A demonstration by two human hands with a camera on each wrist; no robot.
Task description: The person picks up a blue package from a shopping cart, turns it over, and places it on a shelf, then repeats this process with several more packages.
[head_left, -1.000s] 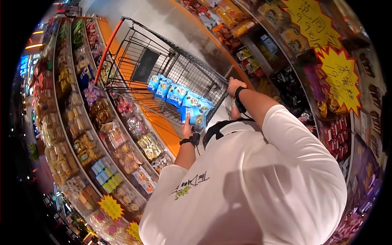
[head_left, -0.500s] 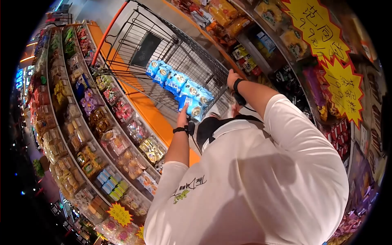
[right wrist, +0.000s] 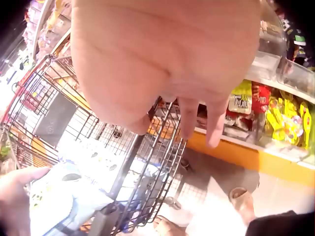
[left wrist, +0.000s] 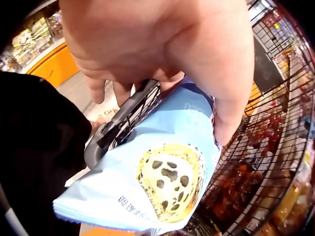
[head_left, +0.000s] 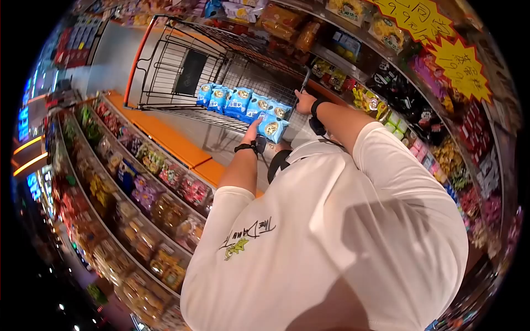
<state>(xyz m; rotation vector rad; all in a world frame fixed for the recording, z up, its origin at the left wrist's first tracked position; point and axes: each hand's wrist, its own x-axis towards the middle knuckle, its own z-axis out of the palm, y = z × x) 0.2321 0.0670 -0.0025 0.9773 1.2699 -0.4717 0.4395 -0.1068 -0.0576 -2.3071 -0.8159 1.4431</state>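
In the head view, my left hand [head_left: 252,132] holds a light-blue snack bag [head_left: 273,129] at the near end of a black wire shopping cart [head_left: 137,71]. The left wrist view shows the thumb [left wrist: 229,120] pressing one side of the bag, while fingers hang past the dark cart rim [left wrist: 120,118] and are partly hidden. A picture of a dark-spotted round food marks the bag's front. Several similar blue bags [head_left: 239,102] stand in a row inside the cart. My right hand [head_left: 303,103] grips the rim at the other near corner, its fingers [right wrist: 214,125] hanging down outside the wire.
Tiered shelves of packaged snacks [head_left: 165,212] line the left, above an orange base [head_left: 154,146]. More stocked shelves [head_left: 389,83] stand close on the right, with yellow starburst signs [head_left: 459,69]. Feet in sandals [right wrist: 241,201] show on the floor beside the cart.
The head view and the cart have turned relative to the shelves, and more of the right-hand shelf now shows. Both hands keep their holds on the bag and the rim.
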